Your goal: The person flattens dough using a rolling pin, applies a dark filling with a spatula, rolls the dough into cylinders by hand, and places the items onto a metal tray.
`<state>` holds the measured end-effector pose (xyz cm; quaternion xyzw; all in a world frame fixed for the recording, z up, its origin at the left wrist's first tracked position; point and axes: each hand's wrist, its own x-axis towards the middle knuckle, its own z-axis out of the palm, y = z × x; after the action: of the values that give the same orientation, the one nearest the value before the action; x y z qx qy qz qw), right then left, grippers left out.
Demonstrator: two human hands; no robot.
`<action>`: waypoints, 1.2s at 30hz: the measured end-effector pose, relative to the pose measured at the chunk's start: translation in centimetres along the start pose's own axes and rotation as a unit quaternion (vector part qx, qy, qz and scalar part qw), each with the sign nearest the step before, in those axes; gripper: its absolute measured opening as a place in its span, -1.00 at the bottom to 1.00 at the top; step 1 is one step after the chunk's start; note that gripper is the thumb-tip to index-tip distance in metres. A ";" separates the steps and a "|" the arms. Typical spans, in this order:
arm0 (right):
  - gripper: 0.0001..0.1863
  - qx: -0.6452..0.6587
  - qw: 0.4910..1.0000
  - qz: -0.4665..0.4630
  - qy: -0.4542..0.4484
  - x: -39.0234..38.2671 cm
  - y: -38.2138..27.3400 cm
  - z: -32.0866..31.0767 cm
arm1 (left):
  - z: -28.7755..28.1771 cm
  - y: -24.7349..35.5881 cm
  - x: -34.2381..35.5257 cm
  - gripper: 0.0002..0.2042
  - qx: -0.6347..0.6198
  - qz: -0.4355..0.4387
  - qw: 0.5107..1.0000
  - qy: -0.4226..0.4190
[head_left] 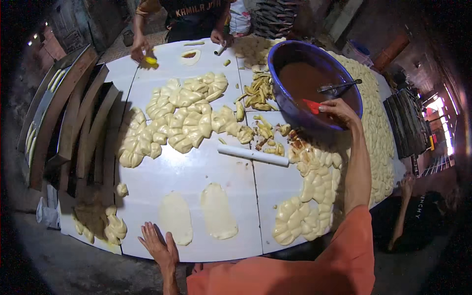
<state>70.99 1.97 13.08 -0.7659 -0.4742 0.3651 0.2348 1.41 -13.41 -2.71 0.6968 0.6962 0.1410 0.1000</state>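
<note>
My left hand [160, 246] lies on the white tabletop by the near edge, fingers apart and holding nothing. Just to its right are two flat, oblong dough sheets [176, 219], side by side with nothing on them. My right arm reaches far across to a big blue tub [275, 81] at the back right. There my right hand [340, 110] grips a small red scraper [310, 105] over the tub's near side. Brown paste [305, 78] fills the tub's bottom, and a dark-handled utensil [340, 86] leans in it. A white rolling pin [253, 155] rests mid-table.
Shaped dough pieces [184, 118] cover mid-table, with more [371, 123] along the right. Peeled banana pieces [260, 92] lie beside the tub. Metal trays [61, 113] stand stacked at left. Opposite, a person's hands hold a yellow scraper [150, 60] and a tube [220, 49]. Another person is at right.
</note>
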 end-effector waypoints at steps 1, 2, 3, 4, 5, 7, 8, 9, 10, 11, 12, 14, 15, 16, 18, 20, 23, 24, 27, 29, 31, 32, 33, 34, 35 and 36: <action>-0.51 0.016 1.000 -0.009 -0.003 -0.2 0.1 -0.1 | -0.3 0.4 0.2 -0.34 -0.005 -0.003 1.000 -0.002; -0.51 0.015 1.000 -0.010 -0.002 -0.4 0.3 -0.3 | -0.5 0.7 0.3 -0.34 -0.011 -0.006 1.000 -0.003; -0.51 0.031 1.000 -0.004 -0.001 -0.6 0.6 -0.5 | -0.4 0.8 0.4 -0.34 -0.021 0.002 1.000 0.006; -0.52 0.048 0.999 0.003 -0.001 -1.2 0.0 -0.3 | -0.4 0.7 0.3 -0.34 -0.022 0.002 1.000 0.007; -0.52 0.048 0.999 0.002 0.000 -1.9 -0.6 -0.2 | -0.2 0.6 0.3 -0.34 -0.011 0.003 1.000 0.006; -0.55 0.028 1.000 0.013 0.001 -3.8 -2.4 0.3 | -0.6 0.8 0.3 -0.33 -0.006 -0.002 1.000 0.008; -0.55 0.028 0.999 0.015 -0.002 -4.4 -3.0 0.6 | -0.7 0.8 0.3 -0.33 -0.004 -0.003 1.000 0.005; -0.54 0.020 1.000 -0.009 0.002 -4.8 -3.6 0.7 | -0.6 0.8 0.5 -0.33 -0.018 0.002 1.000 0.015; -0.53 0.009 1.000 -0.024 0.006 -5.9 -3.9 0.8 | -0.2 0.7 0.5 -0.32 -0.033 0.009 0.999 0.015; -0.54 0.012 0.999 -0.024 0.018 -6.7 -3.9 1.4 | -0.2 1.0 0.5 -0.32 -0.046 0.006 0.999 0.012; -0.55 0.021 0.999 -0.025 0.020 -7.2 -3.8 2.7 | -0.5 0.9 0.6 -0.33 -0.063 0.006 0.998 0.012; -0.57 0.056 0.997 -0.049 -0.019 -8.7 -4.8 5.8 | -0.1 0.4 0.5 -0.34 -0.052 0.024 0.998 0.038; -0.58 0.064 0.996 -0.053 -0.035 -9.7 -4.9 7.3 | -0.1 -0.5 0.3 -0.33 -0.048 0.044 0.997 0.030; -0.58 0.043 0.997 -0.054 -0.043 -10.7 -4.9 8.8 | -0.4 0.0 0.3 -0.31 -0.049 0.031 0.998 0.030; -0.60 0.029 0.997 -0.046 -0.060 -13.6 -4.7 12.0 | -0.5 0.2 0.5 -0.28 -0.050 0.036 0.998 0.018; -0.59 0.013 0.994 -0.060 -0.090 -16.7 -6.7 16.3 | -0.3 -0.1 0.5 -0.26 -0.062 0.045 0.997 0.028; -0.64 -0.025 0.987 -0.097 -0.127 -19.2 -6.9 22.4 | -0.3 0.0 0.5 -0.27 -0.060 0.042 0.997 0.019; -0.67 -0.087 0.981 -0.104 -0.137 -20.2 -7.9 24.3 | -0.4 -0.2 0.4 -0.28 -0.061 0.045 0.997 0.018; -0.76 -0.171 0.966 -0.164 -0.101 -22.5 -10.2 29.1 | 0.3 -0.9 0.2 -0.28 -0.059 0.053 0.997 0.019; -0.77 -0.197 0.957 -0.204 -0.060 -22.6 -9.5 30.3 | 0.0 -0.3 0.4 -0.31 -0.065 0.053 0.996 0.016; -0.75 -0.214 0.952 -0.216 -0.034 -22.5 -9.0 30.8 | 0.1 -0.1 0.5 -0.31 -0.073 0.057 0.996 0.011; -0.76 -0.243 0.940 -0.240 0.011 -22.4 -8.7 31.0 | 0.0 -0.1 0.5 -0.31 -0.074 0.060 0.995 0.012; -0.76 -0.271 0.924 -0.263 0.057 -22.3 -8.6 31.2 | 0.0 -0.2 0.5 -0.30 -0.069 0.067 0.995 0.011; -0.76 -0.272 0.923 -0.264 0.056 -22.5 -8.7 31.4 | 0.0 -0.3 0.5 -0.30 -0.070 0.066 0.995 0.012; -0.76 -0.296 0.910 -0.283 0.070 -22.9 -8.8 31.7 | -0.2 -0.4 0.5 -0.29 -0.067 0.068 0.995 0.009; -0.76 -0.318 0.895 -0.302 0.083 -23.4 -8.9 32.0 | -0.2 -0.5 0.5 -0.29 -0.064 0.071 0.995 0.005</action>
<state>34.43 -14.70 7.28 -0.6470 -0.7525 0.0409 0.1162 0.83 -12.94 -2.69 0.7357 0.6352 0.1957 0.1304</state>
